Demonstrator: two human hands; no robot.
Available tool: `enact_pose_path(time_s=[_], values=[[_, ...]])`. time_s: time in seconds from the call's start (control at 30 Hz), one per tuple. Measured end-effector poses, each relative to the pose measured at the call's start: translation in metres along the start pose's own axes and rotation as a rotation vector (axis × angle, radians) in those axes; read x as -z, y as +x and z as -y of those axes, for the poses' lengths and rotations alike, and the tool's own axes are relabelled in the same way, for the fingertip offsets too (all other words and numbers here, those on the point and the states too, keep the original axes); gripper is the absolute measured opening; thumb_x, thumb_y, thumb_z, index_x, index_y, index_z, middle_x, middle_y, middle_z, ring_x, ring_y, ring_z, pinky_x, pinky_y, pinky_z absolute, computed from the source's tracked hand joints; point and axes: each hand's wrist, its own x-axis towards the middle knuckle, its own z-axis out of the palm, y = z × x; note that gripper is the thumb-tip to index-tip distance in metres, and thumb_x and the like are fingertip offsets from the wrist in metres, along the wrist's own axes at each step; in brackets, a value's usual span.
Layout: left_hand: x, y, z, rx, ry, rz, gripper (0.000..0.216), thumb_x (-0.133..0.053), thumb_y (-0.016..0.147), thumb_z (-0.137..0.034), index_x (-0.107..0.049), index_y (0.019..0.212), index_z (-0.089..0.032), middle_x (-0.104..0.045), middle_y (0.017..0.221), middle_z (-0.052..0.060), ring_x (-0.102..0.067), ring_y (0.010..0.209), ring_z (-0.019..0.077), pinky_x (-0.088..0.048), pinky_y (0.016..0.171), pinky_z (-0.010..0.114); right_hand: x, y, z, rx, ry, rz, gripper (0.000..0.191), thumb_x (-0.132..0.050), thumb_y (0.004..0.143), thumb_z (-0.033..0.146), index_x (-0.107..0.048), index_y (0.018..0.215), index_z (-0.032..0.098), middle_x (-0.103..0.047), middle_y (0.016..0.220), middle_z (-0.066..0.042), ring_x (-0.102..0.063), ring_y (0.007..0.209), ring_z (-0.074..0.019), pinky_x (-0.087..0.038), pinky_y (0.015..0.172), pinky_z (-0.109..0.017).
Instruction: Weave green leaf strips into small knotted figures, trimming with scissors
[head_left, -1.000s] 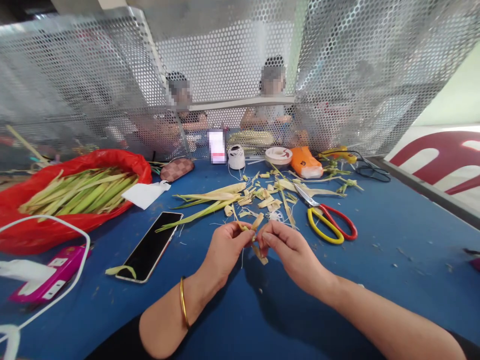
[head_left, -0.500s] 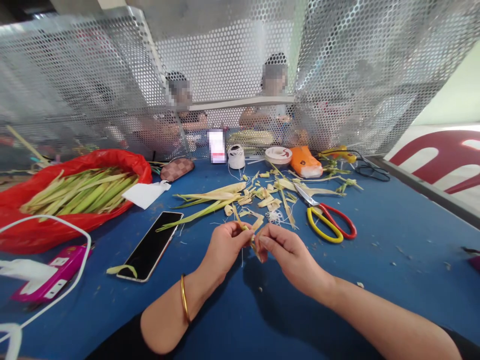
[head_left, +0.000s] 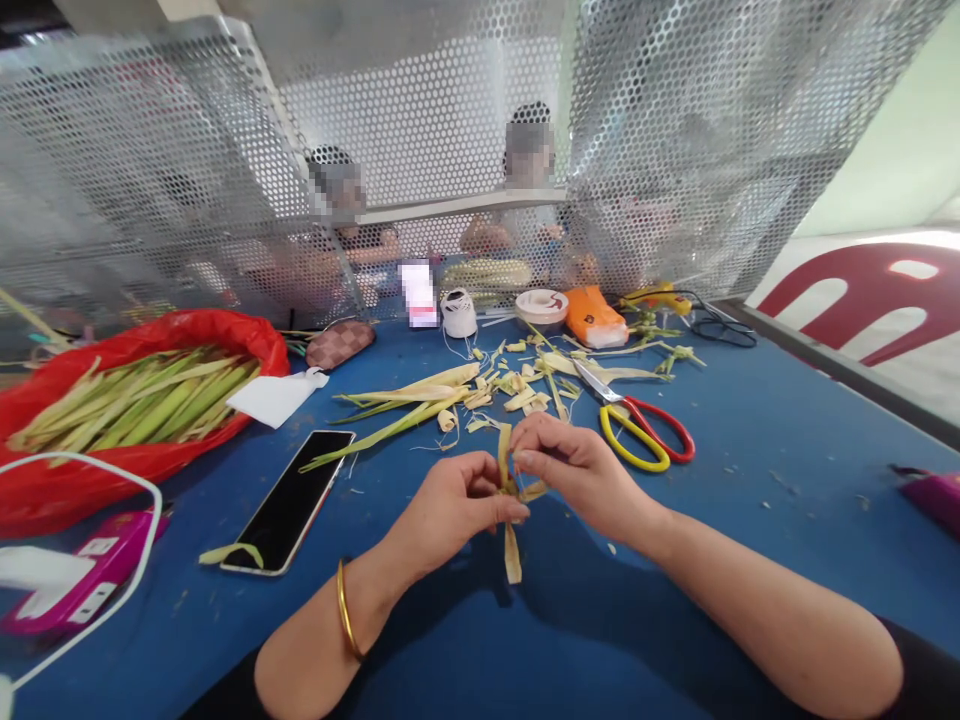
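Between the thumb and fingers of my left hand (head_left: pixel 469 495) is a small bundle of corn husk strips (head_left: pixel 512 555), crossed at the middle, with ends sticking up, down and to the right. My right hand (head_left: pixel 562 455) is pinched closed just above and right of the crossing, on what looks like a thin thread; its fingertips partly hide it. Beyond the hands lie loose husk pieces (head_left: pixel 517 385) and long husk strips (head_left: pixel 409 390). Scissors (head_left: pixel 637 425) with one yellow and one red handle lie partly spread, right of the scraps.
A red plastic bag (head_left: pixel 259 335) full of husks is at left, near a white tissue (head_left: pixel 277 397), phone (head_left: pixel 289 510) and purple power strip (head_left: pixel 71 580). Along the perforated metal screen (head_left: pixel 450 120) stand a thread spool (head_left: pixel 459 315), tape roll (head_left: pixel 541 305) and orange packet (head_left: pixel 595 315). Two people sit behind it.
The husk bundle has turned in my left hand, so its strips now point up and down. My right hand has risen slightly beside it. The whole view has shifted a little.
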Motion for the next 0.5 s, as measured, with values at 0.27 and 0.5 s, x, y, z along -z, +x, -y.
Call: enact_pose_path(time_s=[0.27, 0.5], values=[[-0.005, -0.006, -0.003, -0.054, 0.094, 0.060, 0.027, -0.077, 0.061, -0.024, -0.055, 0.074, -0.017, -0.050, 0.064, -0.007, -0.043, 0.058, 0.0081, -0.036, 0.057, 0.022, -0.002, 0.000, -0.003, -0.208, 0.196, 0.001, 0.026, -0.065, 0.080, 0.037, -0.057, 0.064, 0.018, -0.055, 0.070, 0.001, -0.053, 0.059, -0.0108, -0.046, 0.058, -0.027], [-0.005, -0.007, -0.002, -0.156, 0.250, -0.042, 0.022, -0.073, 0.067, -0.024, -0.052, 0.072, -0.019, -0.055, 0.065, -0.005, -0.047, 0.060, 0.0099, -0.038, 0.058, 0.022, -0.012, -0.002, -0.003, -0.442, 0.214, -0.210, 0.025, -0.064, 0.077, 0.040, -0.053, 0.069, 0.019, -0.056, 0.051, 0.004, -0.058, 0.048, -0.0111, -0.046, 0.051, -0.024]])
